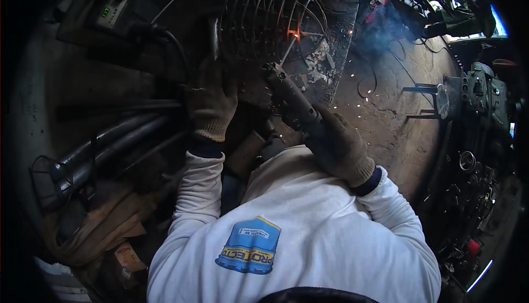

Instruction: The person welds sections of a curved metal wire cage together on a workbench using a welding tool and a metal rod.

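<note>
My right hand [341, 146], in a knitted work glove, is closed round a dark electrode holder [297, 99]. A thin welding electrode [287, 50] runs from the holder's tip up to a round cage of bent metal rods [259, 16]. Where the electrode meets the cage's right end, a joint [297, 31] glows orange and sparks fly. Also gloved, my left hand [211, 102] is left of the cage, its shaded fingers at the lower end of a short metal tube [214, 37]; it appears to grip it. Shadow hides part of those fingers.
A welding machine [113, 11] with a lit green display stands at the upper left. Long metal pipes [115, 143] lie to the left. Smoke [386, 27] drifts right of the cage. A small stool [441, 102] and a green machine [485, 96] with a handwheel are at the right.
</note>
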